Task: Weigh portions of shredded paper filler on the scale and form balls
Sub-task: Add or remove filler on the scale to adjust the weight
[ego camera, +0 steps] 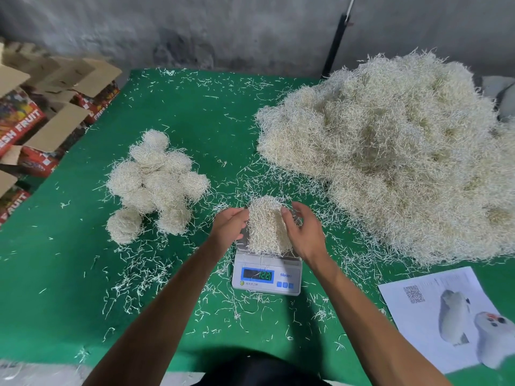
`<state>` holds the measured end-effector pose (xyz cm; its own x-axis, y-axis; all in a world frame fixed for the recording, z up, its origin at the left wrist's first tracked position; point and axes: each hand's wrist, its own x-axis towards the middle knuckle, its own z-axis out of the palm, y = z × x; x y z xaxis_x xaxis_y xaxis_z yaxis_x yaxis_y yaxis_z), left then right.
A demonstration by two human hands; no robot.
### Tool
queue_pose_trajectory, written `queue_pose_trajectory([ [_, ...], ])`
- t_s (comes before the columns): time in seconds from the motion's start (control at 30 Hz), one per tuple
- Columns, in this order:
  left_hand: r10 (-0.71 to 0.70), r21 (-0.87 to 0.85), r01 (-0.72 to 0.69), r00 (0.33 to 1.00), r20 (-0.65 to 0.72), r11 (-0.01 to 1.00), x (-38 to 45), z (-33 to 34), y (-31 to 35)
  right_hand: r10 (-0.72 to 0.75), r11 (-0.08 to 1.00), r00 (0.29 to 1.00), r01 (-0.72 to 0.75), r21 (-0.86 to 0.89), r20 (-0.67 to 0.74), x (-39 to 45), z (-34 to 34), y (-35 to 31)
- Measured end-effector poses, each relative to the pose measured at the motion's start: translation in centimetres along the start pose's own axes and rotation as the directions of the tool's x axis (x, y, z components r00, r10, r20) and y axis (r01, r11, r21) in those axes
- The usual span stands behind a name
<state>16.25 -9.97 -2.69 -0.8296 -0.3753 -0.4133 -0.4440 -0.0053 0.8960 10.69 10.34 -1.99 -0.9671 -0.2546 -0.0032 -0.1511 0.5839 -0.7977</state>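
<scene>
A portion of shredded paper filler [266,227] sits on the platform of a small digital scale [267,274] at the near centre of a green tabletop [55,288], held between a person's two hands. The left hand [230,225] presses against the portion's left side, fingers curled inward toward the wad; the fingertips are buried behind the strands, so the firmness of the grip cannot be told. The right hand [303,232] meets the portion's right side, thumb laid on its upper edge and the remaining fingers loosely bent behind it. The portion covers most of the weighing platform, with only a sliver of metal showing beside the left hand.

The scale's display glows with green digits that are too blurred to read with confidence. To the left, well apart from the hands, a cluster of finished balls [156,182] lies heaped together. To the right, a large mound of loose filler [390,151] rises from the tabletop and runs out of view at the right edge. Stray strands litter the cloth around the scale. A printed sheet [434,307] with a code square and pale pictures lies at the near right, partly cut off. Open cardboard fruit boxes [36,118] stand beyond the tabletop's left edge, their lettering only partly visible.
</scene>
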Motion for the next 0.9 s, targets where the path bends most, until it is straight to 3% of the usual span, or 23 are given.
queue_pose_trajectory([
  [0.33, -0.004, 0.003, 0.004, 1.0, -0.021, 1.0, -0.5, -0.1, -0.3, 0.007, 1.0, 1.0, -0.007, -0.008, 0.014, 0.2, 0.6, 0.8],
  [0.5, -0.03, 0.012, 0.031, 0.998, -0.061, 0.999, -0.8, 0.0, -0.4, 0.013, 0.973, 0.983, 0.029, -0.229, 0.182, 1.0, 3.0, -0.1],
  [0.63, -0.185, -0.019, 0.184, 0.981, -0.062, 0.983, -1.3, 0.3, -0.2, 0.046, 0.919, 0.946, 0.085, -0.384, 0.32, 0.8, 6.0, 0.3],
  [0.7, -0.266, -0.069, 0.266, 0.964, 0.014, 0.962, -1.8, 0.5, 0.2, -0.038, 0.938, 0.956, 0.135, -0.32, 0.29, 0.6, 6.5, 0.1],
  [0.77, -0.272, -0.248, 0.319, 0.94, 0.208, 0.915, -2.0, 0.2, 0.5, -0.14, 0.962, 0.963, 0.188, -0.197, 0.231, 0.4, 6.4, -1.3],
  [0.83, -0.085, -0.369, 0.214, 0.938, 0.336, 0.905, -1.6, -0.3, 0.9, -0.283, 0.944, 0.933, 0.312, -0.11, 0.221, 0.6, 6.1, -3.1],
  [0.9, 0.001, -0.336, 0.082, 0.971, 0.24, 0.938, -1.2, -0.3, 2.1, -0.39, 0.912, 0.892, 0.408, -0.037, 0.226, 0.5, 5.5, -4.4],
])
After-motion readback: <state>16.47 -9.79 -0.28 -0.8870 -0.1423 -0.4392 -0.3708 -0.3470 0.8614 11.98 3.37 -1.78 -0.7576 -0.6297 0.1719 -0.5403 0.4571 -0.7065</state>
